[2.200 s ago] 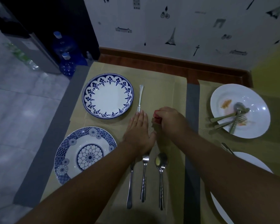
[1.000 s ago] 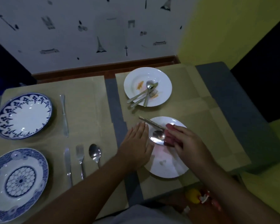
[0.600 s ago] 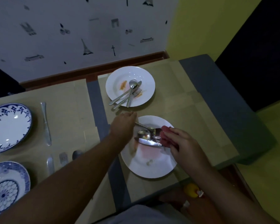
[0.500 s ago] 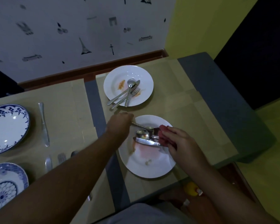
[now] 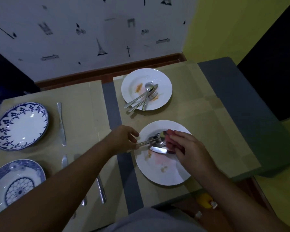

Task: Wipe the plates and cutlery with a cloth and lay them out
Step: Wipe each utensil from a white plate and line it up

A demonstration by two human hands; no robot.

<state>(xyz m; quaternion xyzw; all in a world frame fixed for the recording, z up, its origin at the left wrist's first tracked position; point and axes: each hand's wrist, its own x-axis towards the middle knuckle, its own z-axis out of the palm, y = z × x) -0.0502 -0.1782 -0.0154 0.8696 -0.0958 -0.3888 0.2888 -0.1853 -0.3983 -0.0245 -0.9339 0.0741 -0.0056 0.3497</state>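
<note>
A smeared white plate (image 5: 164, 171) lies near the front edge with a spoon (image 5: 161, 135) and a knife (image 5: 158, 149) on it. My left hand (image 5: 124, 139) pinches the spoon's handle at the plate's left rim. My right hand (image 5: 187, 148) holds a red cloth (image 5: 170, 141) against the cutlery on the plate. A second dirty white plate (image 5: 132, 87) farther back carries a spoon, fork and knife (image 5: 143, 98). At the left, two blue-patterned plates (image 5: 20, 126) (image 5: 15, 181) sit beside laid-out cutlery (image 5: 61, 124) (image 5: 100, 188).
Tan placemats (image 5: 87, 118) cover the grey table (image 5: 238, 101), which stands against a wall with black drawings. A yellow object (image 5: 205, 200) lies below the table's front edge.
The view swung right from the blue plates to the white ones. My left hand closed on the spoon's handle and lifted it slightly; my right hand with the cloth stays on the near plate.
</note>
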